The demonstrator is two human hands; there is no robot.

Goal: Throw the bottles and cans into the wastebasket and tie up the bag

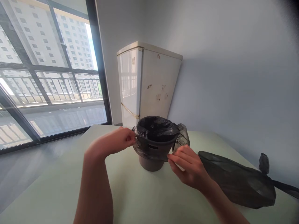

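A dark grey trash can (151,165) stands upright on the pale green table. A thin black trash bag (161,128) lines its inside and is folded over part of the rim, with loose film hanging at the right. At the left of the rim, my left hand (123,138) is closed on the bag's edge. Lower down at the can's front right, my right hand (185,165) pinches the bag's hem between thumb and fingers. The can's slot handle shows at the front, below the rim.
On the table's right side lies a filled black bag (238,180) with a knotted top. Behind the table (130,193) stands an old white refrigerator (158,84) against the wall. Glass sliding doors (53,74) are at the left.
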